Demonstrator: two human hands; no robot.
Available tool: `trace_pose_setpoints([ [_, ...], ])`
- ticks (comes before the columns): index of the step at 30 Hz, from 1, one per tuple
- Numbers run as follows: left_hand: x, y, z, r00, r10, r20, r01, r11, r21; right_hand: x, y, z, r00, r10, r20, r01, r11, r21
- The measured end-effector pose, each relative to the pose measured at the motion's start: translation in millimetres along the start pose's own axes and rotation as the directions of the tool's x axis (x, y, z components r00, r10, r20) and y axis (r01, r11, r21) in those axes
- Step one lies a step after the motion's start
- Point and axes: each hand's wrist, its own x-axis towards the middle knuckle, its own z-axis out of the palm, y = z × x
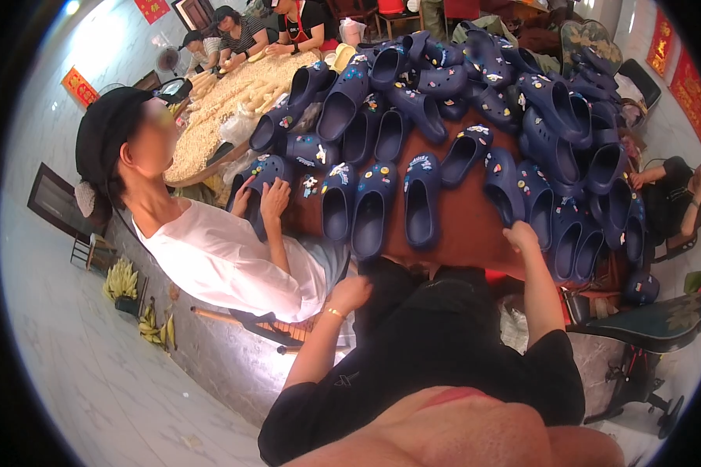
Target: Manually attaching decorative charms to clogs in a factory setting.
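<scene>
Your right hand [520,235] rests on a navy clog [539,204], grip unclear; left hand [350,294] loosely closed, empty, at the table [463,226] edge.

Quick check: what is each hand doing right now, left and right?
Left hand: loosely closed at the table edge, holding nothing visible.
Right hand: resting on the table beside a navy clog; grip cannot be told.

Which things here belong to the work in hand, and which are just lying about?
In the work:
- navy clogs with small charms, spread over the brown table
- right hand at the clogs by the table edge
- left hand near the table's front edge

Lying about:
- bananas on the floor
- pale heap on the far table
- office chair
</scene>
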Motion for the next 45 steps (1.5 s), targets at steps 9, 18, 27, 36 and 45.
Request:
trace_pose_setpoints([
  [9, 55, 223, -71, 0.527, 0.821, -0.221, -0.775, 0.358, -0.52, 61, -80, 39, 0.987, 0.001, 0.16, 0.065, 0.91, -0.409],
  [18, 101, 286, -44, 0.56, 0.818, -0.129, -0.806, 0.502, -0.313, 102, -58, 93, 0.918, 0.35, 0.186, -0.056, 0.578, -0.814],
  [27, 84, 302, -77, 0.32, 0.947, 0.009, -0.763, 0.264, -0.59, 123, -107, 122, 0.812, 0.558, 0.17, 0.116, 0.131, -0.985],
  [36, 82, 311, -74, 0.325, 0.933, 0.153, -0.78, 0.356, -0.515, 140, -102, 124, 0.739, 0.66, 0.133, 0.13, 0.054, -0.99],
  [45, 122, 220, -75, 0.825, 0.564, -0.01, -0.486, 0.702, -0.521, 57, -87, 41, 0.971, -0.094, 0.217, 0.189, 0.863, -0.469],
])
